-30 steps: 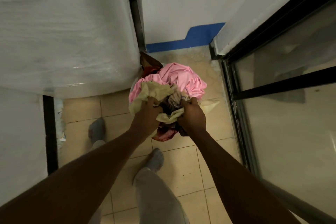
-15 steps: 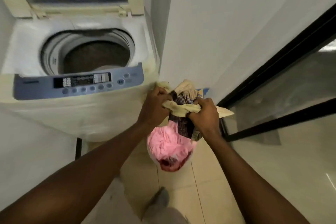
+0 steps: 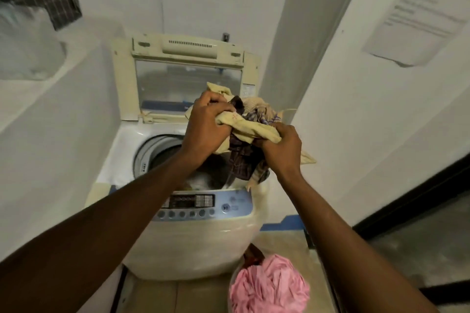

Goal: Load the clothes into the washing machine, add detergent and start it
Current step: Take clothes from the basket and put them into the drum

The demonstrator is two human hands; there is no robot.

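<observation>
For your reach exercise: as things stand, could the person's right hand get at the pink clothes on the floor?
Probably not right away: the right hand is clenched on the bundle of clothes over the washing machine. Nothing blocks the pink clothes below, once it lets go.

I grip a pale yellow cloth (image 3: 250, 127) bunched with dark purple plaid fabric (image 3: 241, 160) above my cream top-loading washer (image 3: 193, 236) with its light blue control panel (image 3: 203, 207), crumpled pink clothes (image 3: 269, 284) below.

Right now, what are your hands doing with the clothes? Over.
Left hand and right hand both gripping clothes bundle. Bundle above open washer drum. Lid up, nothing blocking. Pink clothes on floor.
</observation>
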